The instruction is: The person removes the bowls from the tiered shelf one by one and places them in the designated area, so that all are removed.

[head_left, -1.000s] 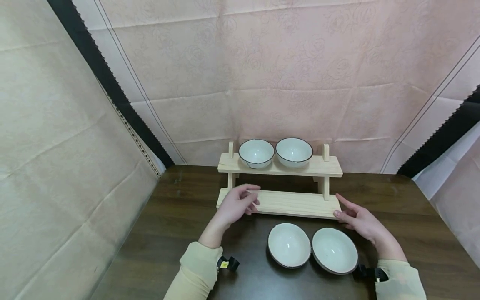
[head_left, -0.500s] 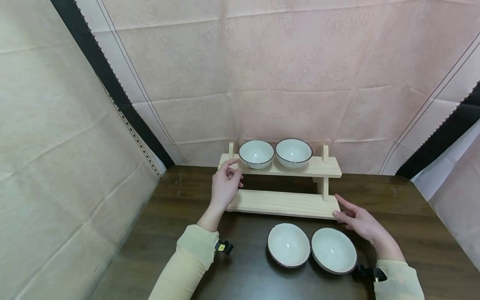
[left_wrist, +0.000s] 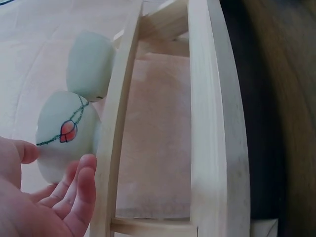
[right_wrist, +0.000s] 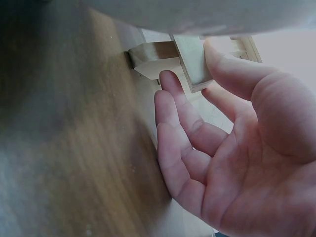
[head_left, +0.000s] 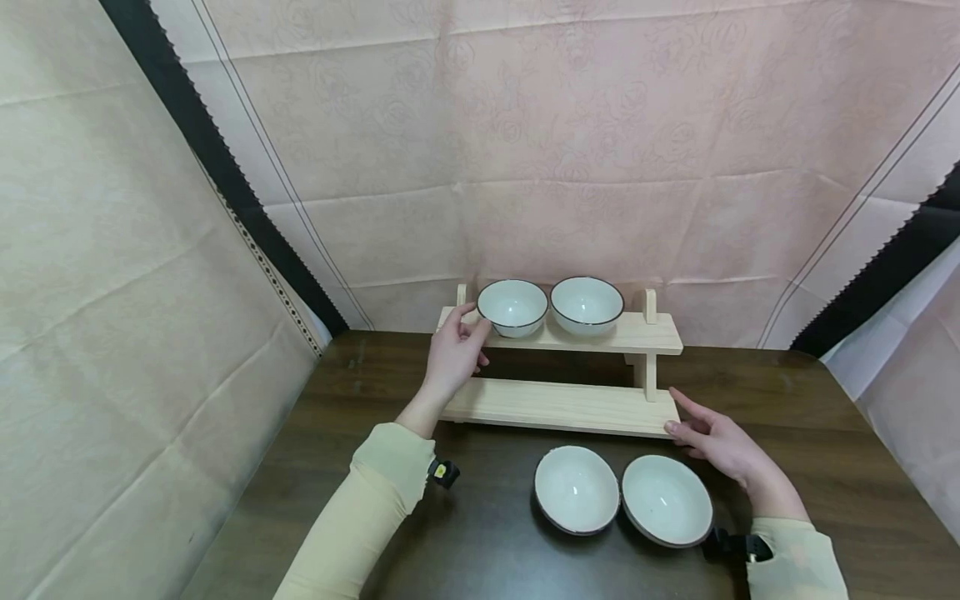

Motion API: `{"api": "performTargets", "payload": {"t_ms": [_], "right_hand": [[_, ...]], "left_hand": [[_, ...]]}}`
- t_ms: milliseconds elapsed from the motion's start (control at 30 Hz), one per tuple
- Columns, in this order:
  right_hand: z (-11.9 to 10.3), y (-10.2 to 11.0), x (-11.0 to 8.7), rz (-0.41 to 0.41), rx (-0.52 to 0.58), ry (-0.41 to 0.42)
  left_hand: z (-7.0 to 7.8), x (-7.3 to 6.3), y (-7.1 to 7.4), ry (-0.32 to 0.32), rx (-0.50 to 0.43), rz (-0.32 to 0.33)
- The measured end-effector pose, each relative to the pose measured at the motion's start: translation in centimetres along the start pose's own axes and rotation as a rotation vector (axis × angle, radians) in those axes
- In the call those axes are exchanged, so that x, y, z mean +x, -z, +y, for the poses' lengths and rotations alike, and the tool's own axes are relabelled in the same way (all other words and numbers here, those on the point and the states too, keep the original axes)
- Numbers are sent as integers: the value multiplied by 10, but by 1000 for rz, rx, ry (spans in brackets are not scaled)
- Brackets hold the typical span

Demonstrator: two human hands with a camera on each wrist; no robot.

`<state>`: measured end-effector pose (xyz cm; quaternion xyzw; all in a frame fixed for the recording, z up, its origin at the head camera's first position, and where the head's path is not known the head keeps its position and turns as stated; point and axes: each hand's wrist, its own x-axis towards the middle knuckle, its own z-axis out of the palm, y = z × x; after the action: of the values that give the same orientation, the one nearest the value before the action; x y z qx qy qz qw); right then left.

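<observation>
A two-tier wooden rack point(head_left: 570, 407) stands on the table. Two white bowls with dark rims sit on its upper shelf, the left bowl point(head_left: 513, 307) and the right bowl point(head_left: 587, 305). My left hand point(head_left: 454, 350) is at the left bowl's near left side, thumb and fingers apart beside its wall. In the left wrist view a red flower bud shows on that bowl point(left_wrist: 64, 126), between thumb and fingertips point(left_wrist: 87, 175). My right hand point(head_left: 722, 442) pinches the lower shelf's right end between thumb and index finger; the other fingers point(right_wrist: 170, 148) are loosely bent by the table.
Two more white bowls, one left point(head_left: 577, 490) and one right point(head_left: 667, 501), stand side by side on the dark wooden table point(head_left: 495, 550), in front of the rack. Pale patterned cloth point(head_left: 570, 150) hangs behind the table and along its sides.
My left hand has moved up from the lower shelf to the left bowl on the upper shelf. My right hand has stayed at the rack's right end; the bowls have not moved.
</observation>
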<state>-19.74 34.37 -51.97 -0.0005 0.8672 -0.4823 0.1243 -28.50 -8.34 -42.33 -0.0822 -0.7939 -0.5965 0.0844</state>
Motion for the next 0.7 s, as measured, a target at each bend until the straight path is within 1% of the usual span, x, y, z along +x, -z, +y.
{"api": "performTargets", "payload": {"t_ms": [200, 333, 567, 700], "right_hand": [[0, -1, 1, -4, -4, -7], [0, -1, 2, -5, -12, -18], [-1, 0, 2, -7, -8, -22], [-1, 0, 1, -7, -15, -15]], "left_hand": [[0, 8, 5, 17, 57, -53], [2, 14, 9, 27, 112, -70], [12, 27, 16, -14, 242, -74], [17, 32, 16, -24, 265, -95]]}}
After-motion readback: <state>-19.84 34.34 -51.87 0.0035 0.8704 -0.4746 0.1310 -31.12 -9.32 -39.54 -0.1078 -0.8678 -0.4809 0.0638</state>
